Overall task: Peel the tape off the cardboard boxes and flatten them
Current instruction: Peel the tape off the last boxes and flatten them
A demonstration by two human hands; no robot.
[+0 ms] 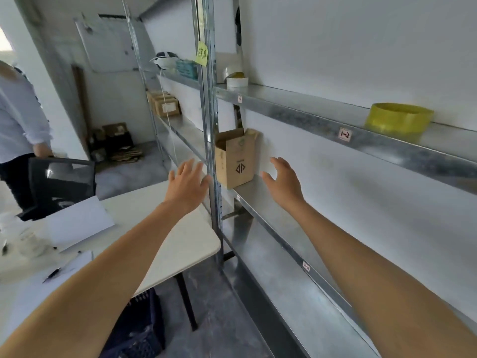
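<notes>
All I get of myself on the feed is two arms, bare right to the frame edge. Long, lean left forearm & right forearm, smooth, approx same build. Bare left hand & bare right hand, slim fingers; slight blur, so nails etc. unreadable.

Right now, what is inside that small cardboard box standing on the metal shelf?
The cardboard box stands with its top flaps open, but its walls hide the inside, so any contents cannot be seen. The left hand and right hand are open, neither holding it.
</notes>
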